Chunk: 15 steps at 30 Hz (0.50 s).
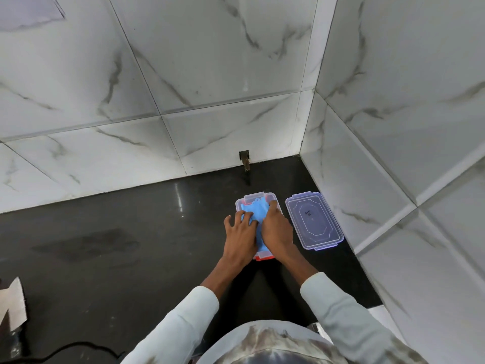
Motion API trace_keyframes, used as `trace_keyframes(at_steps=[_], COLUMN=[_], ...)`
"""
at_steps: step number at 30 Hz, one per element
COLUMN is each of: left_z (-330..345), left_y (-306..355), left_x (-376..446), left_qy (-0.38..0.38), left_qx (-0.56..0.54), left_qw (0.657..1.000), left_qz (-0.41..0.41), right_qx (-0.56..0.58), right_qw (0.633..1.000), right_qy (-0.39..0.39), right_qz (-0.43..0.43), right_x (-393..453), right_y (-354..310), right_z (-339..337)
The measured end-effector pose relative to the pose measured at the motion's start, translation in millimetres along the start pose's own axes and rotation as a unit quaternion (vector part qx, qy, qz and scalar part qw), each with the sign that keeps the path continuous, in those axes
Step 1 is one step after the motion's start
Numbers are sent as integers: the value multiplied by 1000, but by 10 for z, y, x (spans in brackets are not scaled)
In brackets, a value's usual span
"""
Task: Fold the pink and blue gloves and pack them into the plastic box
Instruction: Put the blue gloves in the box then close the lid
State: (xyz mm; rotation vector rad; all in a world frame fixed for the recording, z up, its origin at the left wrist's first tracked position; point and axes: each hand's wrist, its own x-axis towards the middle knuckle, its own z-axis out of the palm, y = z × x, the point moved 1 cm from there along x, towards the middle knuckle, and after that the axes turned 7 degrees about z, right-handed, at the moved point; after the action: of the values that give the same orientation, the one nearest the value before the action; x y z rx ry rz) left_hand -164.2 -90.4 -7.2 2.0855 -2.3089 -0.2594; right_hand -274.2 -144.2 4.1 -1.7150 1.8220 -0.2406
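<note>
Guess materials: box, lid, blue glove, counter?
Box: clear plastic; the contents show through its walls. Lid: the same clear moulded plastic, dark counter visible through it. Blue glove: thin, matte, creased, probably rubber or nitrile, under both hands. Counter: glossy black, likely polished stone; it mirrors light.

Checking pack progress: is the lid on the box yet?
No, the lid lies on the counter right of the box, apart from it.
</note>
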Motion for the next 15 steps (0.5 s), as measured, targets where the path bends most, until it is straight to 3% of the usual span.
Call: trace_keyframes(at_steps=[5, 15], left_z=[-64, 102], left_y=[-66, -130], left_x=[-30, -118], left_qy=[2, -38], left_qx=[-15, 11], left_qw=[1000, 998], left_qz=[17, 47], right_qx=[-151, -213], right_qw=[983, 975], right_qy=[99, 18], right_qz=[-32, -62], right_x=[-186, -203], right_y=[5, 48], right_z=[55, 141])
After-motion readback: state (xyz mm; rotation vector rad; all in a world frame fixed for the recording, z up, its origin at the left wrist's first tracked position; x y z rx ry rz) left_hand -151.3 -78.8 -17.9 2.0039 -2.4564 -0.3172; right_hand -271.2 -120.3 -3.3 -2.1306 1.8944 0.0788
